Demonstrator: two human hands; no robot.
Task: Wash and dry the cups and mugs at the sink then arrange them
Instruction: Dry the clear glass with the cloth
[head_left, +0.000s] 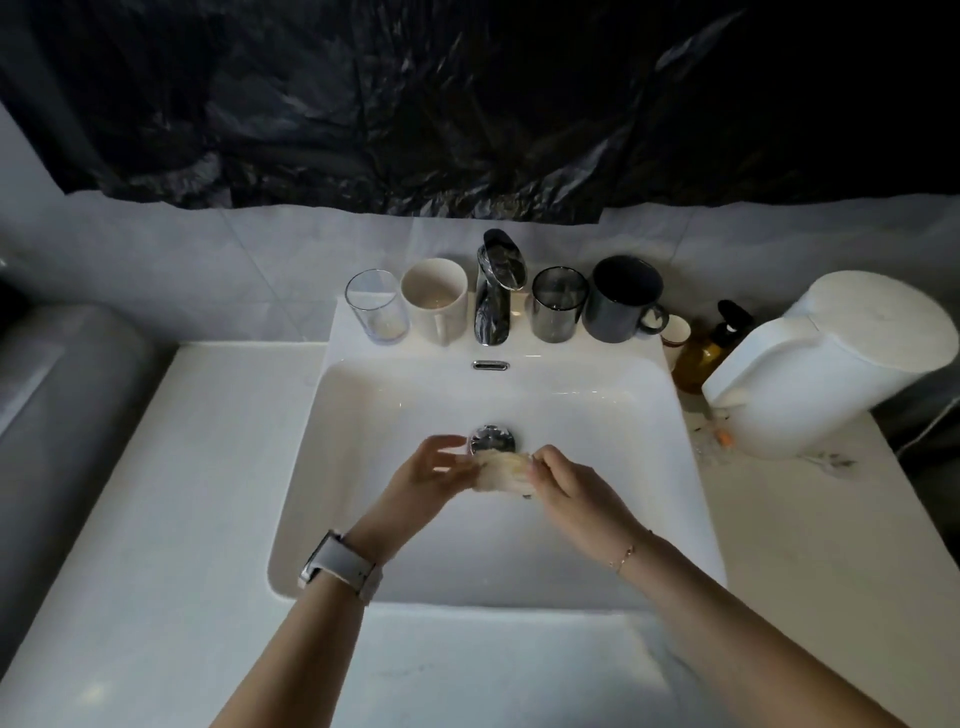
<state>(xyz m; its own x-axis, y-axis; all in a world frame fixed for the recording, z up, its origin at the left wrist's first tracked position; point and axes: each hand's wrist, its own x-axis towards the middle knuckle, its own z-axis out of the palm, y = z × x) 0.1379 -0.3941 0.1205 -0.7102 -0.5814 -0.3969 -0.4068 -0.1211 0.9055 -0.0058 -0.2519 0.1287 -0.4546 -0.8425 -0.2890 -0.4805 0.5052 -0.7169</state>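
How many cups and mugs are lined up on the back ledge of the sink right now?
4 for certain: clear glass and white mug left of the faucet; smoked glass and dark mug to its right. A small white cup partly hidden behind the dark mug may make five.
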